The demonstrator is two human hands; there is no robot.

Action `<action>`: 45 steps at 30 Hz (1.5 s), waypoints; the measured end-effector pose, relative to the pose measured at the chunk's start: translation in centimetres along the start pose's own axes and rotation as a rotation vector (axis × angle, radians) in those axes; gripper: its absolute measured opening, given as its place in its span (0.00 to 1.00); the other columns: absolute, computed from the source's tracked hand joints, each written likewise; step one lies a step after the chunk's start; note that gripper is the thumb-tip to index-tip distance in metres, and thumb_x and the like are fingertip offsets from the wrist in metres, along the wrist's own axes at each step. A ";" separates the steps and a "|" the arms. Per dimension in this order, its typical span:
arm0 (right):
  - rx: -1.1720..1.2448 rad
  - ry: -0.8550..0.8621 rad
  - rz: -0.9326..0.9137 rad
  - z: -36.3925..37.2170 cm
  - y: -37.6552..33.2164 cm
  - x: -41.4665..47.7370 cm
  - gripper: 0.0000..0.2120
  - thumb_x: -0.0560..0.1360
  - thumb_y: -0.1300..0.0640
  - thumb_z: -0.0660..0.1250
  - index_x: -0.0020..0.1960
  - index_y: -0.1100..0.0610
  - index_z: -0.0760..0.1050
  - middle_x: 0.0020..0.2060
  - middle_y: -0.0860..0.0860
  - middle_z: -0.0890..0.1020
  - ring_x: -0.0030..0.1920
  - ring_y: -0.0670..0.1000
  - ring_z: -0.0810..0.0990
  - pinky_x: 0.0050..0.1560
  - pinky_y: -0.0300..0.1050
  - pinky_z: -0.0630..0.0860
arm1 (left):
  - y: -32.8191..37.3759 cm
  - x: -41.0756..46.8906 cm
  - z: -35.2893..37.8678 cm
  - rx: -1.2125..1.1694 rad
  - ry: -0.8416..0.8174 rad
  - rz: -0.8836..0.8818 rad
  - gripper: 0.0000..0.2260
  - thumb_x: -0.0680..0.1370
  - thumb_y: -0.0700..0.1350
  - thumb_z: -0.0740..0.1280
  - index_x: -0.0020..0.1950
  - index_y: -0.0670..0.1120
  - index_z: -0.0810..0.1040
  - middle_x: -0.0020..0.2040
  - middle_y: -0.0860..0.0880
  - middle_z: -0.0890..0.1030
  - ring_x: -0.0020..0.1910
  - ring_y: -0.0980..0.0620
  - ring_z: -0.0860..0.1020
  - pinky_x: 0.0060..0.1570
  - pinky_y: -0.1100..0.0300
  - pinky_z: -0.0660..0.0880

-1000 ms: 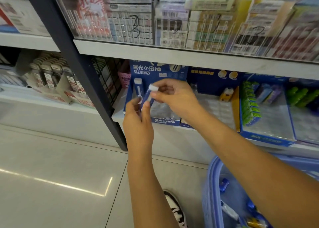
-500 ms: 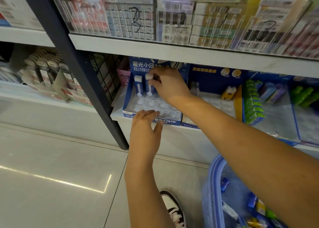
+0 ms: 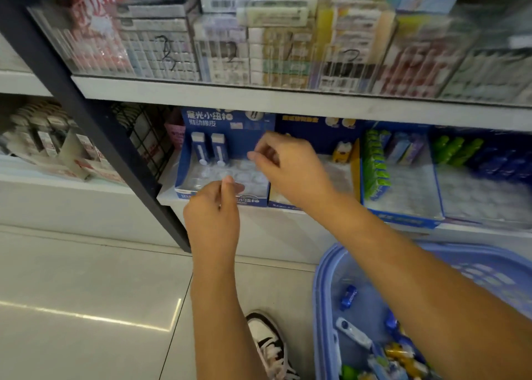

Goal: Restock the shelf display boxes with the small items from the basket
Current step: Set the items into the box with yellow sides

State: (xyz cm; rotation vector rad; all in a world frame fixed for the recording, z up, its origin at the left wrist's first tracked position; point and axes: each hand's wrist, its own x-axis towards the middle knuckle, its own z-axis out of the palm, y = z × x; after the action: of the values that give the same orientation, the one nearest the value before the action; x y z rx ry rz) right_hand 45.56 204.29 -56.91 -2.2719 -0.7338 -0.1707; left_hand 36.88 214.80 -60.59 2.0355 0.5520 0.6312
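One head-worn view looks forward and down, close to the shelf (image 3: 201, 92) at twelve o'clock, basket (image 3: 320, 279) at five.

Pretty standard shop aisle tbh: glossy pale floor tiles (image 3: 86, 264) with a thin light streak (image 3: 86, 317) reflected across them, white shelf boards (image 3: 259, 97) on a black upright post (image 3: 95, 115), and a black wire grid panel (image 3: 146, 138) just beside it.

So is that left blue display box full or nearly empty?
Nearly empty. Only two blue-and-white items stand upright at the back of the blue display box; its clear tray's other visible slots are bare.
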 end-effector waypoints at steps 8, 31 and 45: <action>-0.055 -0.453 0.466 -9.5 10.2 -16.5 0.07 0.75 0.54 0.69 0.42 0.57 0.78 0.30 0.44 0.75 0.33 0.43 0.73 0.37 0.36 0.68 | 6.5 -6.0 7.3 -0.152 -0.796 -0.053 0.18 0.80 0.41 0.62 0.29 0.47 0.76 0.24 0.54 0.78 0.24 0.58 0.76 0.32 0.62 0.78; -0.153 -1.011 0.620 -2.8 26.7 -32.4 0.18 0.71 0.57 0.72 0.52 0.55 0.64 0.42 0.55 0.74 0.42 0.52 0.72 0.37 0.42 0.66 | -7.2 -25.0 25.5 0.773 -1.461 0.233 0.15 0.76 0.40 0.65 0.62 0.45 0.77 0.58 0.43 0.79 0.55 0.43 0.78 0.57 0.50 0.74; 0.358 -0.702 1.001 -10.3 28.9 -31.0 0.14 0.74 0.59 0.67 0.48 0.71 0.78 0.36 0.58 0.77 0.37 0.53 0.74 0.42 0.46 0.74 | -6.3 -25.1 27.4 0.288 -1.154 -0.192 0.04 0.74 0.42 0.68 0.40 0.42 0.77 0.39 0.43 0.80 0.38 0.49 0.77 0.39 0.59 0.71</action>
State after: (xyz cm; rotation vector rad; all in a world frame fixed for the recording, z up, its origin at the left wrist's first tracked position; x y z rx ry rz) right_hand 36.81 166.64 -77.05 -2.0547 0.1343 1.1617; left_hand 33.80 185.50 -84.10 2.1671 0.1199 -0.7776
